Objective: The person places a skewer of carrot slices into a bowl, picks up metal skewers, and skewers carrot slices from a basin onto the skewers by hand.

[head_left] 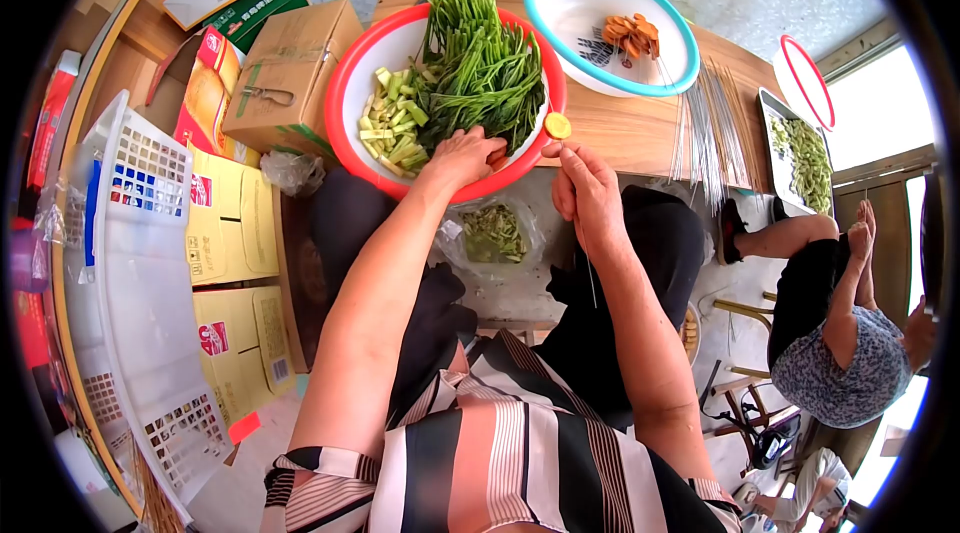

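My right hand (pixel 590 193) grips a thin metal skewer (pixel 592 278), whose shaft hangs down below the fist. A round yellow slice (pixel 557 125) sits at its upper end, by the rim of a red-edged basin (pixel 343 98). Inside that basin, my left hand (pixel 465 158) reaches in with bent fingers beside a bit of orange food (pixel 498 162). What its fingertips pinch is mostly hidden. Long leafy green stems (pixel 485 63) fill the basin's right side, and chopped pale green stalks (pixel 392 123) lie at its left.
A blue-rimmed basin (pixel 545 23) holds orange slices (pixel 632 35). Several metal skewers (pixel 715 123) lie on the wooden table (pixel 615 138), near a tray of green pieces (pixel 805 163). Cardboard boxes (pixel 290 63) stand left. Another person (pixel 845 353) sits at right. A clear bag (pixel 490 233) lies below.
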